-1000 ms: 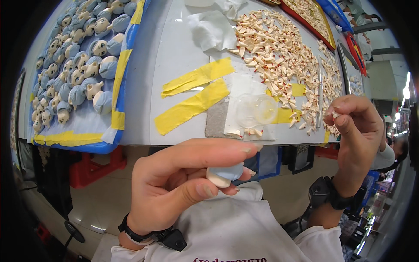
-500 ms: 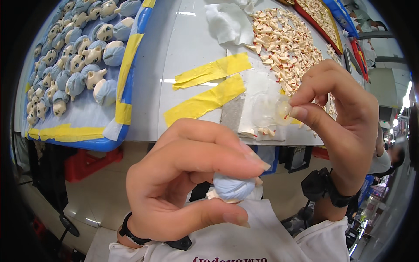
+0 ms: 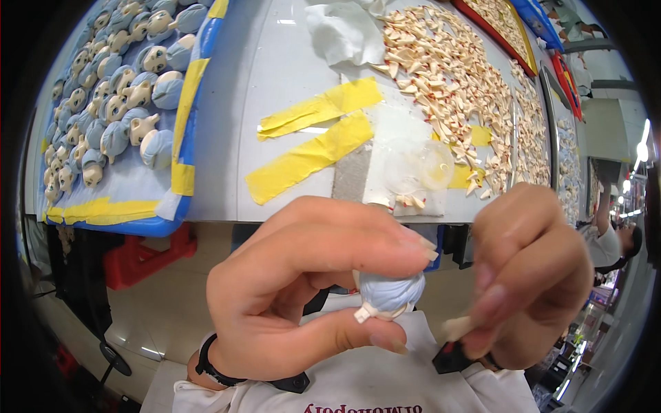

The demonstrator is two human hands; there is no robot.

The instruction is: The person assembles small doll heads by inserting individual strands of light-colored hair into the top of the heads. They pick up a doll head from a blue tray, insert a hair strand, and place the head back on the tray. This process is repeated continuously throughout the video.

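My left hand (image 3: pixel 303 275) pinches a small doll head (image 3: pixel 391 294) between thumb and fingers. Its pale blue moulded hair faces up, and a cream stub sticks out at its lower left. To the right, my right hand (image 3: pixel 530 282) is closed, somewhat blurred, with a small cream piece (image 3: pixel 456 328) between its fingertips, apart from the head. Beyond my hands, a clear shallow dish (image 3: pixel 435 165) lies on a white sheet close to the table's front edge. A few small cream pieces (image 3: pixel 411 201) lie just in front of it.
A blue tray (image 3: pixel 138 227) edged with yellow tape holds many blue-haired doll heads at the left. A heap of cream pointed pieces with red ends (image 3: pixel 441 62) spreads across the back right. Yellow tape strips (image 3: pixel 310 158) and a crumpled white cloth (image 3: pixel 344 34) lie mid-table.
My right hand has left the clear dish and come down toward the doll head, bringing a small cream piece. My left hand, still gripping the head, has shifted slightly right.
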